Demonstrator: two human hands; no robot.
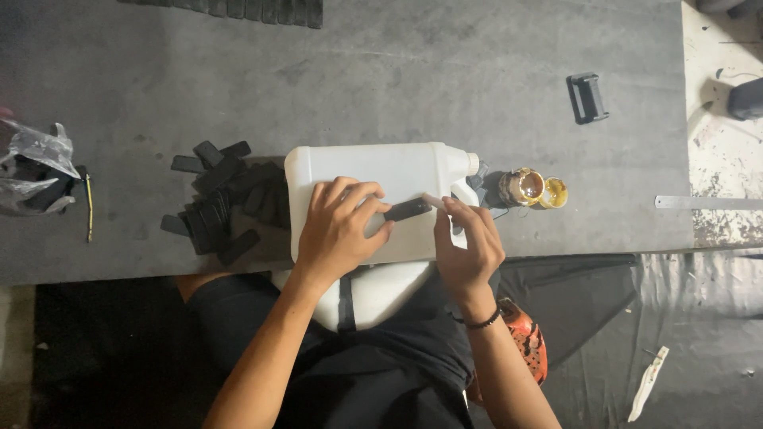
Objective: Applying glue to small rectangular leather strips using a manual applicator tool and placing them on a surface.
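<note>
A white plastic jug (373,167) lies on its side at the near edge of a grey table (445,71). My left hand (340,226) rests on the jug and pins a small black strip (408,209) against it with its fingertips. My right hand (465,246) holds a thin pale stick (433,201) whose tip touches the strip's right end. A second white container (373,294) sits on my lap under the hands.
A heap of black strips (222,202) lies left of the jug. Two small open jars with brownish glue (532,189) stand to its right. A black clip (588,97) lies further back, a metal ruler (707,202) at the right, a plastic bag (36,171) at the left.
</note>
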